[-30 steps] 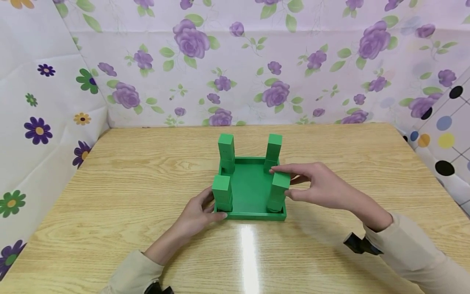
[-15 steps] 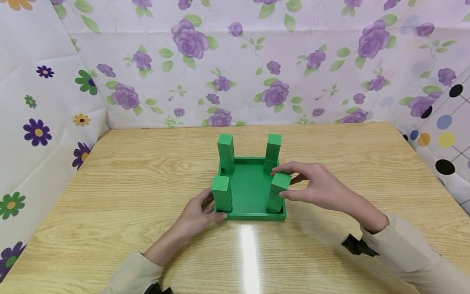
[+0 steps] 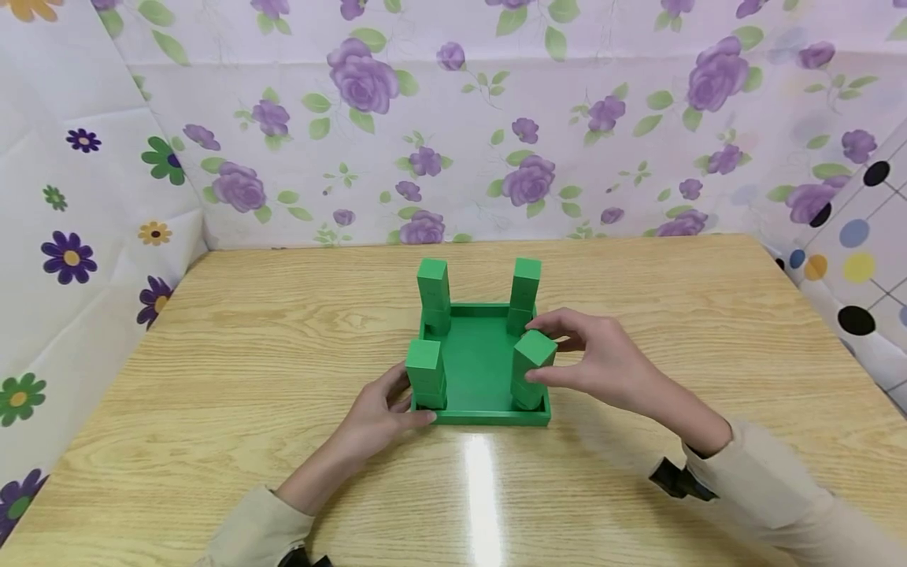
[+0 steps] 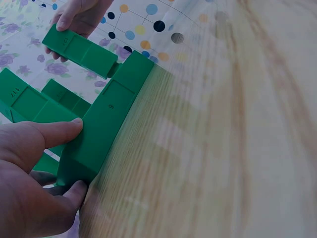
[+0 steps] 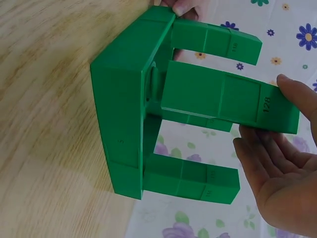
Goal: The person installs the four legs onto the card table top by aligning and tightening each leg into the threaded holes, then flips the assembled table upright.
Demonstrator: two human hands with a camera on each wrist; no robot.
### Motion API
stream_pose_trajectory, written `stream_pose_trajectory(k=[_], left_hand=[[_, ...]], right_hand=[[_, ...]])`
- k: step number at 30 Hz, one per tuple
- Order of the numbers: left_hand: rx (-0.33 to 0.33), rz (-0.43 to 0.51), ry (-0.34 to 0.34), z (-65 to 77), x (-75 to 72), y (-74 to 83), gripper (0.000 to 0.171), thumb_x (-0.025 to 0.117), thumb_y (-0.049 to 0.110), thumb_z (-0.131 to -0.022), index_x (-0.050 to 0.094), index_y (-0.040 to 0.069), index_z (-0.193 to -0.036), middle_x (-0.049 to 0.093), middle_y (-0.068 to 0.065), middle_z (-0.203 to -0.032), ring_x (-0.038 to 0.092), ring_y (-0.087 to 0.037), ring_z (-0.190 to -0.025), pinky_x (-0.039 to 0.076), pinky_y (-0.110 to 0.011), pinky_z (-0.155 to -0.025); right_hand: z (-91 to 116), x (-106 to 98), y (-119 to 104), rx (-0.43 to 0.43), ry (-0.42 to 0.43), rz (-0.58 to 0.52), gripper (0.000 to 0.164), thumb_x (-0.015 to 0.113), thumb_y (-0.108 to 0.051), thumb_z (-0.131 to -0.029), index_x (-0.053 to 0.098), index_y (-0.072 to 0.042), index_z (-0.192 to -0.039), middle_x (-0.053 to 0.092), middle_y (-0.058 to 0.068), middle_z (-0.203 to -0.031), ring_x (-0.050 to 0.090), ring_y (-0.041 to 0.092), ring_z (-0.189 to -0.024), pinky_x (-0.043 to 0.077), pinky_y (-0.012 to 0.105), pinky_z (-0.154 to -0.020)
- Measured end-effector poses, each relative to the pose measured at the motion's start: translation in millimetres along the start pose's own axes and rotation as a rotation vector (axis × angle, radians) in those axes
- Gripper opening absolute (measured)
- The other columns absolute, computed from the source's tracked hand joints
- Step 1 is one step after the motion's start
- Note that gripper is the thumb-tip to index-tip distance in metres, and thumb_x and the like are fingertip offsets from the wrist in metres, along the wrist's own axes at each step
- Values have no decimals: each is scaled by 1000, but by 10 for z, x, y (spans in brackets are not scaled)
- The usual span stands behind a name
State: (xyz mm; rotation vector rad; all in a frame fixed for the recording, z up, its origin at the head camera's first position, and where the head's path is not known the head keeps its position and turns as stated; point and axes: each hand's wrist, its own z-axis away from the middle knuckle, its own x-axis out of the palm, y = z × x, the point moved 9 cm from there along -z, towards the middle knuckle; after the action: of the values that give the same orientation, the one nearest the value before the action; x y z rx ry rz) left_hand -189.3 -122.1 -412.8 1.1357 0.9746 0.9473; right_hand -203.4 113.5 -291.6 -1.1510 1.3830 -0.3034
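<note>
A green square tray-like base [image 3: 489, 418] lies on the table, a square green leg rising from each corner. My left hand [image 3: 379, 413] grips its near left corner, with the thumb on the front rim and fingers along the side. My right hand [image 3: 602, 364] holds the upper part of the near right leg [image 3: 524, 386] between thumb and fingers. That leg stands turned against the base's edges. In the right wrist view it is marked 128, and a round green peg [image 5: 154, 82] shows in the gap between its lower end and the base.
The near left leg [image 3: 427, 376], far left leg [image 3: 434, 295] and far right leg [image 3: 524, 291] stand upright in their corners. The wooden table [image 3: 298, 315] ends at a flowered cloth [image 3: 283, 189] behind. Dotted cloth [image 3: 857, 244] hangs at the right.
The near right leg has turned, its top now set diagonally to the base. My right hand has moved slightly left, its thumb sweeping left with the leg. My left hand keeps its place.
</note>
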Motion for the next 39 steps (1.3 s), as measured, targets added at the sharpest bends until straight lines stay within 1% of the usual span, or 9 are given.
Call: stream_pose_trajectory(k=[5,9,16,24,27,31,35,37,39], left_hand=[[3,10,-8,-5,12,-6,77,75,-4,-81,38,8,-148,40,-15,-147,32,-28,-138,36,-31,-108],[9,11,-12,-6,14,-5,77,75,-3,-81,38,9,-148,41,-14,-146,33,-28,-138,36,-31,-108],[11,7,4,6,-8,-5,78,75,-5,-80,38,9,-148,41,-14,-146,33,-28,-138,37,-32,-108],[4,10,3,6,-2,-1,77,75,-4,-80,38,9,-148,41,-15,-146,32,-29,-138,37,-32,-108],[5,14,-3,2,9,1,77,75,-3,-81,39,9,-147,41,-15,-146,32,-28,-138,36,-32,-108],[5,16,-5,-2,16,4,76,75,-3,-81,40,9,-147,42,-14,-145,33,-27,-138,36,-31,-108],[9,16,-1,1,12,11,76,75,-4,-80,39,8,-147,41,-15,-146,33,-28,-138,37,-31,-108],[9,16,2,3,8,12,77,75,-5,-80,39,7,-147,41,-15,-146,33,-28,-138,37,-31,-108],[9,14,3,4,5,10,77,75,-5,-80,39,7,-147,41,-15,-146,33,-28,-138,37,-30,-108]], right_hand=[[9,16,7,10,50,-2,43,86,-13,-74,65,-1,-110,67,5,-103,62,21,-95,58,36,-81],[16,23,3,7,96,21,43,87,-12,-71,64,-2,-105,66,5,-102,62,20,-92,58,32,-79],[61,12,-57,-55,189,118,40,89,-15,-69,62,-5,-96,63,3,-96,58,16,-82,59,32,-73],[62,56,-49,-47,162,157,38,86,-17,-74,64,-4,-102,63,3,-99,58,18,-89,59,35,-70],[55,64,-22,-33,104,119,45,84,-19,-76,63,-5,-113,64,5,-109,59,22,-99,57,40,-81],[28,76,66,3,-74,-66,56,80,-20,-81,56,-8,-131,60,6,-127,54,23,-118,46,47,-100],[6,89,126,-4,-279,-261,60,76,-12,-85,50,-10,-139,52,5,-138,45,22,-130,38,39,-109],[0,98,143,-17,-350,-314,61,75,-9,-85,49,-10,-140,51,5,-140,42,25,-132,37,34,-109],[-4,106,150,-26,-390,-343,61,74,-7,-85,49,-10,-140,50,5,-141,41,26,-133,38,32,-109]])
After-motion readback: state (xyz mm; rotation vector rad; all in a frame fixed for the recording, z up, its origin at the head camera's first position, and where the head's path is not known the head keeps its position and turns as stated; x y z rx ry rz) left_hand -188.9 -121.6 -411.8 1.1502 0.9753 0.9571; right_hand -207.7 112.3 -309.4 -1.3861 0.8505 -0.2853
